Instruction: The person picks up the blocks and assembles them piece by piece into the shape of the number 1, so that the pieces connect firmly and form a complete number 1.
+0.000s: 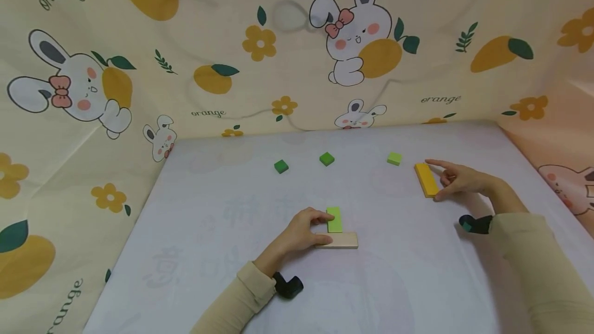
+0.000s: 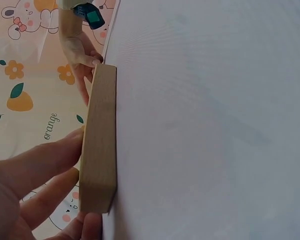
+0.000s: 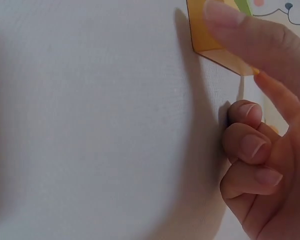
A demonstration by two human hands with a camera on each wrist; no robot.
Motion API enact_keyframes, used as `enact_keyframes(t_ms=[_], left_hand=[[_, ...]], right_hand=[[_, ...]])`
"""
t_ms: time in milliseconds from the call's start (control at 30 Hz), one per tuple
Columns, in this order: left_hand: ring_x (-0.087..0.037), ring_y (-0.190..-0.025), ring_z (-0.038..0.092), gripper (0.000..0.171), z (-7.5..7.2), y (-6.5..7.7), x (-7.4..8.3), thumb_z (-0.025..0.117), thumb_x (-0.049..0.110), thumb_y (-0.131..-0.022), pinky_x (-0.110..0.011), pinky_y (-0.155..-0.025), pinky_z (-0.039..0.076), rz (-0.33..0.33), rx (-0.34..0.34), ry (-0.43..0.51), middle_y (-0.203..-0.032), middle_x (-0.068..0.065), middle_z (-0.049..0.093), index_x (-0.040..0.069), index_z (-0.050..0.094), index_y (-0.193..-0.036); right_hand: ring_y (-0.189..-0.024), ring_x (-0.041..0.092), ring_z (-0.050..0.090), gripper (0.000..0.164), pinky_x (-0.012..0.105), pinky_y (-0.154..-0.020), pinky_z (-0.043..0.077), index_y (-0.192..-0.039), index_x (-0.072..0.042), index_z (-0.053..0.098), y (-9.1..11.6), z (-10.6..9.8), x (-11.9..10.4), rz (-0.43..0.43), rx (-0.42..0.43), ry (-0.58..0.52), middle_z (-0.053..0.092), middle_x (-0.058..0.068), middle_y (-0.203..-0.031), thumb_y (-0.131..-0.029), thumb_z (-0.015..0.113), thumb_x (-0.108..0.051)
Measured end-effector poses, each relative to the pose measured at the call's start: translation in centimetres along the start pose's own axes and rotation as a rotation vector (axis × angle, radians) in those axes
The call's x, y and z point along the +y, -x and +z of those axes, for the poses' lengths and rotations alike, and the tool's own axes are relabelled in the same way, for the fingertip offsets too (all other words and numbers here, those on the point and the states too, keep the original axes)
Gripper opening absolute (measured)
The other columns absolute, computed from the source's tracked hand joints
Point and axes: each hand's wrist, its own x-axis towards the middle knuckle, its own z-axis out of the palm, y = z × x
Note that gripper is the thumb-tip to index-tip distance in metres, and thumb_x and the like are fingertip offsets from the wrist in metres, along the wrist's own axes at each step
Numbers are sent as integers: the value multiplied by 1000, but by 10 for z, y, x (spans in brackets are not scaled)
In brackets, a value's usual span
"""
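Observation:
My left hand [image 1: 298,232] holds a plain wooden block [image 1: 345,240] low on the white table, the thumb lying over its left part. Its index fingertip touches a light green block [image 1: 334,223], which stands against the wooden block's far side. Seen from the left wrist, thumb and fingertips press along the wooden block [image 2: 101,145]; the green one is hidden there. Off to the right, my right hand [image 1: 466,179] pinches a yellow block [image 1: 426,180] lengthwise, index finger at the far end and thumb at the near end. The right wrist view shows its other fingers curled in.
Toward the back of the white table [image 1: 223,272] lie two dark green blocks, one to the left [image 1: 281,166] and one in the middle [image 1: 327,159]. A small light green block [image 1: 394,159] sits left of the yellow one. A patterned cloth [image 1: 260,81] rises behind the table.

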Motion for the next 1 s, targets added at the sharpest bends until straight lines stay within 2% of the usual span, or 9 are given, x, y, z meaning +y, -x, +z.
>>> enact_keyframes(t_ms=[233, 533, 800, 1000], left_hand=[[-23, -107, 58, 45, 0, 0, 1, 78, 17, -80, -32, -94, 47, -1, 1, 1, -114, -11, 64, 8, 66, -122], [-23, -108, 58, 45, 1, 0, -1, 78, 17, -80, -32, -95, 47, 12, -2, 2, -115, -11, 64, 8, 66, -122], [-23, -108, 58, 45, 1, 0, 0, 78, 18, -80, -31, -95, 47, 6, 4, -1, -115, -12, 64, 7, 66, -122], [-26, -108, 58, 45, 1, 0, 1, 78, 15, -79, -37, -95, 47, 15, 9, 11, -114, -15, 64, 4, 65, -121]], right_hand=[[-73, 10, 43, 101, 28, -69, 32, -153, -5, 16, -1, 1, -4, 3, -6, 39, 43, 1, -78, -77, 80, -22], [-77, 9, 44, 95, 29, -74, 34, -149, -4, 26, 2, 8, -3, -13, 90, 110, 47, 4, -85, -75, 82, -26], [-75, 7, 43, 90, 22, -66, 36, -145, -2, 30, 12, 14, -9, -62, 151, 93, 47, 5, -88, -75, 81, -24], [-75, 6, 42, 87, 21, -64, 35, -143, 0, 33, 12, 20, -13, -94, 191, 105, 48, 6, -86, -75, 82, -22]])
